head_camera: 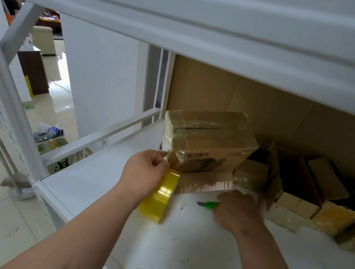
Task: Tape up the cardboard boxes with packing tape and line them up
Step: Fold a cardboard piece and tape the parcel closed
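Two hands work at the white shelf point(100, 182): our left hand point(143, 173) holds the yellow tape roll point(160, 197) and pinches its clear strip against the taped cardboard box point(207, 143), which stands tilted on the shelf. Our right hand point(240, 209), blurred, grips a green cutter point(208, 204) just beside the box's lower flap. More boxes point(315, 194) stand in a row to the right.

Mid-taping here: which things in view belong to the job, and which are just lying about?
Job:
- taped box
- flat box beneath it
- yellow tape roll, left hand holding it
- green cutter in right hand
- boxes at right

Lying about:
- bin of rubbish on the floor
- white shelf frame
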Demonstrator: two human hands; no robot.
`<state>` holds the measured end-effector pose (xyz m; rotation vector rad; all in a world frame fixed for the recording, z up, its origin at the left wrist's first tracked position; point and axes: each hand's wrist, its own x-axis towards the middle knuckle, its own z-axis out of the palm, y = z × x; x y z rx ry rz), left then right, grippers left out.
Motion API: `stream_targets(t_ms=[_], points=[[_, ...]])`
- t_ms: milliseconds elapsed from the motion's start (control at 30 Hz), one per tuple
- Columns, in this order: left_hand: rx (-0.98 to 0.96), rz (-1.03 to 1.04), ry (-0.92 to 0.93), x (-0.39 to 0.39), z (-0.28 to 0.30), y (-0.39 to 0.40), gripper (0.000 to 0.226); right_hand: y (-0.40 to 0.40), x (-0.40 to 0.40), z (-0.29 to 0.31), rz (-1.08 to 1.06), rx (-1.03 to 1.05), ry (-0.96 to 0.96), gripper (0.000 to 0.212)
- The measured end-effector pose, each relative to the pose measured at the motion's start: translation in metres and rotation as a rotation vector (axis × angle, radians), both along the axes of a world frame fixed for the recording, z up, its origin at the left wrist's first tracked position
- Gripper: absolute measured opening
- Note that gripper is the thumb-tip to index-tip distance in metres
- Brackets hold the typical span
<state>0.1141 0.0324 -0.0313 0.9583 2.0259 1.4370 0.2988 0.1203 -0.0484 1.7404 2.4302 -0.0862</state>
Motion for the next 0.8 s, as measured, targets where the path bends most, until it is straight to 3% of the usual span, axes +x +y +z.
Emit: stream_targets(t_ms=[33, 100, 167, 200, 300, 400, 600, 667, 800], points=[[-0.014, -0.012, 0.055, -0.001, 0.0, 0.001, 0.017, -0.003, 0.0, 0.001, -0.021, 0.053, 0.014, 0.035], [-0.031, -0.016, 0.115, -0.002, 0.002, 0.003, 0.017, -0.014, -0.006, 0.011, 0.013, 0.284, 0.32, 0.041], [-0.04, -0.012, 0.153, -0.002, 0.003, 0.003, 0.016, -0.021, -0.02, 0.024, 0.157, 0.46, 0.609, 0.06], [-0.038, -0.017, 0.17, -0.002, 0.004, 0.002, 0.016, -0.021, -0.029, 0.03, 0.246, 0.47, 0.639, 0.07], [-0.05, -0.063, 0.234, -0.002, 0.007, -0.002, 0.016, -0.008, -0.053, 0.039, 0.355, 0.362, 0.492, 0.083], [-0.11, -0.103, 0.287, -0.005, 0.015, -0.008, 0.015, 0.004, -0.065, 0.04, 0.348, 0.321, 0.368, 0.08], [-0.244, -0.101, 0.241, -0.029, 0.024, -0.016, 0.017, 0.01, -0.072, 0.046, 0.321, 0.354, 0.365, 0.068], [-0.25, -0.097, 0.174, -0.034, 0.025, -0.018, 0.015, 0.011, -0.075, 0.048, 0.326, 0.345, 0.36, 0.067], [-0.164, -0.065, -0.164, -0.037, 0.017, -0.025, 0.01, 0.012, -0.079, 0.054, 0.336, 0.265, 0.387, 0.071]])
